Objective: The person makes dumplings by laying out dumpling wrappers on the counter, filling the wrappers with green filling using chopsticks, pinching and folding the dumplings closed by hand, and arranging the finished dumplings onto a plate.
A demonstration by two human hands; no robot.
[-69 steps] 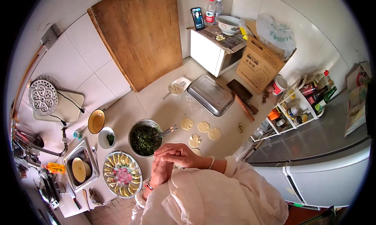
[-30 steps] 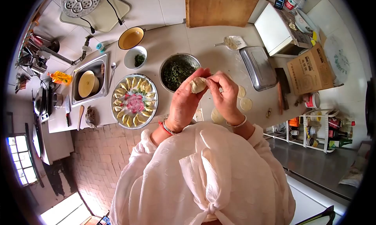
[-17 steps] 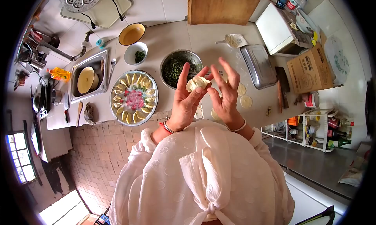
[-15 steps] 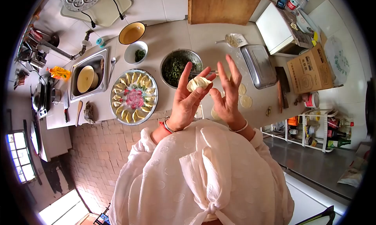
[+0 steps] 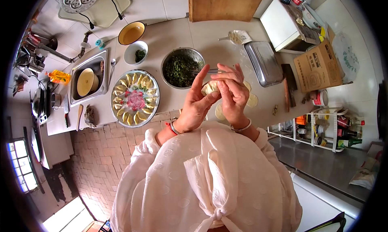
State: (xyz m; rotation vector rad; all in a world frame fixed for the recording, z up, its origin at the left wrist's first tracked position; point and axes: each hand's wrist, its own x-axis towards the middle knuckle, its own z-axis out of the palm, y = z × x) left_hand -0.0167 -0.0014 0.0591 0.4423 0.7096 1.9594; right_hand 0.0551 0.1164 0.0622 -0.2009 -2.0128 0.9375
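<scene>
A pale, pleated dumpling [image 5: 209, 87] is held up in front of my chest. My left hand [image 5: 195, 110] grips it between thumb and fingers. From the other side, my right hand [image 5: 233, 95] is closed at its edge, fingertips touching the dough. Just beyond my hands stands a metal bowl [image 5: 163, 75] of chopped green filling [image 5: 178, 69], with a utensil handle sticking out to the right. Round dough wrappers [image 5: 252, 100] lie by my right hand, partly hidden by it. To the left, a round plate [image 5: 136, 100] with a red flower pattern carries a ring of several dumplings.
A sink [image 5: 104, 80] with a yellow basin [image 5: 87, 81] is at the left, a knife [image 5: 66, 109] beside it. A white bowl [image 5: 129, 54] of greens stands behind the plate. At right are a metal lidded tray [image 5: 264, 64], a rolling pin [image 5: 286, 95] and a cardboard box [image 5: 317, 68].
My right hand has moved in from spread fingers apart from the dumpling to closing on its edge. The camera view has shifted slightly.
</scene>
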